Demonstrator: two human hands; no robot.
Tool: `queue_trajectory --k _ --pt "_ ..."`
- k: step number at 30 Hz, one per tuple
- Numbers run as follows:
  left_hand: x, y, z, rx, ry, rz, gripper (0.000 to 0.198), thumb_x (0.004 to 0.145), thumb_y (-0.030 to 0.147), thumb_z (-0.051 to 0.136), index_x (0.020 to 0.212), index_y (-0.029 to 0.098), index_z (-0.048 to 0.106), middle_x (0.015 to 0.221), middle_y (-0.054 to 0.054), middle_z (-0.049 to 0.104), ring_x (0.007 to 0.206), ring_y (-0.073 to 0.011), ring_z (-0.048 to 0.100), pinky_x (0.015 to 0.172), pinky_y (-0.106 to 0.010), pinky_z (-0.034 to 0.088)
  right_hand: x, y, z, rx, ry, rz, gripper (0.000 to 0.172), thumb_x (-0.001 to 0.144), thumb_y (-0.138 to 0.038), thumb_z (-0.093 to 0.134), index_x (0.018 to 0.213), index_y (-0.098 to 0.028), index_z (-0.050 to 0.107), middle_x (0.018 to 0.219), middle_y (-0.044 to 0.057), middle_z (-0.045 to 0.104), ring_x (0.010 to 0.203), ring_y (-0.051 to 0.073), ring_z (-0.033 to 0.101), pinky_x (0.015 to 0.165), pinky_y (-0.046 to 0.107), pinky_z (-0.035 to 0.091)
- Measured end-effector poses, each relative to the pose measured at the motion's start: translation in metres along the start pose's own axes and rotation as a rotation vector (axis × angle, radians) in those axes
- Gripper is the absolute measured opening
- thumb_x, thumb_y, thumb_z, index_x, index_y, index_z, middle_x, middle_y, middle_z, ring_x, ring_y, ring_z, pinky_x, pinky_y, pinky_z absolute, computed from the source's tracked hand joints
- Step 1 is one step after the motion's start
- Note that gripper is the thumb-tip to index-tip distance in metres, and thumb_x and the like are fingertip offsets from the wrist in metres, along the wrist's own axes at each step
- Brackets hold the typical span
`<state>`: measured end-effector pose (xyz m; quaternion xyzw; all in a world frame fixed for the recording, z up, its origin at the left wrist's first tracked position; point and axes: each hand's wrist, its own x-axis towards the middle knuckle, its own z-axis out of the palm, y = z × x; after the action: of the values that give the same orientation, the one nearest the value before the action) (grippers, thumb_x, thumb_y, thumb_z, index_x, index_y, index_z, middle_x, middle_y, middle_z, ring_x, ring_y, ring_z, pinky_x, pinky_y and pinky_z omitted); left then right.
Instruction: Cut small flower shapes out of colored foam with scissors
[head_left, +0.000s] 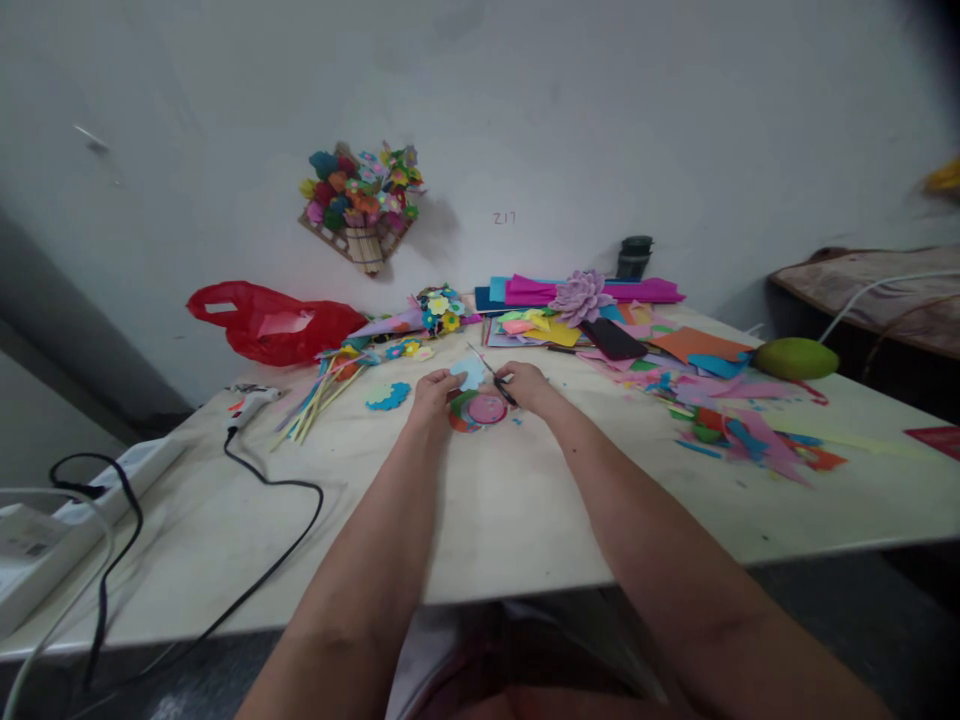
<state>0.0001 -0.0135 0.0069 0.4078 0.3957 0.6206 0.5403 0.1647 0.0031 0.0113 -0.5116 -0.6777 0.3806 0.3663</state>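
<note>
Between thumb and fingers, my left hand pinches a small light-blue paper piece. My right hand is closed round the handles of a pair of scissors. The blades are beside the right edge of the paper and point away from me; whether they touch it I cannot tell. Below both hands lie round paper pieces in pink, green and orange, with tiny blue scraps near them. Left of my left hand rest blue scalloped paper cut-outs on the pale table.
A glue gun with a black cord lies left, near a white power strip. Behind it are a red plastic bag and paper flowers. To the right are a dark phone, paper scraps and a green fruit.
</note>
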Motion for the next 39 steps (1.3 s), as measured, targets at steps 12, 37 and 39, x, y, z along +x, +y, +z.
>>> queue_trajectory --k 12,37,39 --pt "0.006 -0.006 -0.003 0.15 -0.107 0.127 0.034 0.05 0.036 0.08 0.049 0.016 0.052 0.048 0.001 0.048 0.047 -0.0079 0.046 0.044 -0.02 0.037 -0.008 -0.008 -0.015 -0.836 0.161 0.196 0.038 0.072 -0.037 0.063 0.105 -0.019 0.066 0.105 0.014 0.065 0.098 0.027 0.06 0.074 0.032 0.045" --pt "0.003 -0.008 0.004 0.168 -0.054 0.041 0.041 0.043 0.036 0.083 0.049 0.015 0.048 0.046 0.002 0.051 0.043 -0.0076 0.048 0.043 -0.02 0.037 0.0 -0.005 -0.011 0.123 0.18 -0.008 0.045 0.083 -0.052 0.043 0.079 -0.013 0.064 0.072 0.007 0.066 0.063 0.014 0.06 0.053 0.022 0.04" --pt "0.003 -0.009 0.004 0.194 -0.072 0.017 0.041 0.041 0.037 0.083 0.05 0.015 0.049 0.047 0.001 0.053 0.043 -0.0088 0.049 0.042 -0.021 0.038 -0.001 -0.005 -0.008 0.274 0.143 -0.051 0.033 0.075 -0.045 0.057 0.072 -0.012 0.061 0.063 0.004 0.062 0.056 0.012 0.056 0.046 0.019 0.036"
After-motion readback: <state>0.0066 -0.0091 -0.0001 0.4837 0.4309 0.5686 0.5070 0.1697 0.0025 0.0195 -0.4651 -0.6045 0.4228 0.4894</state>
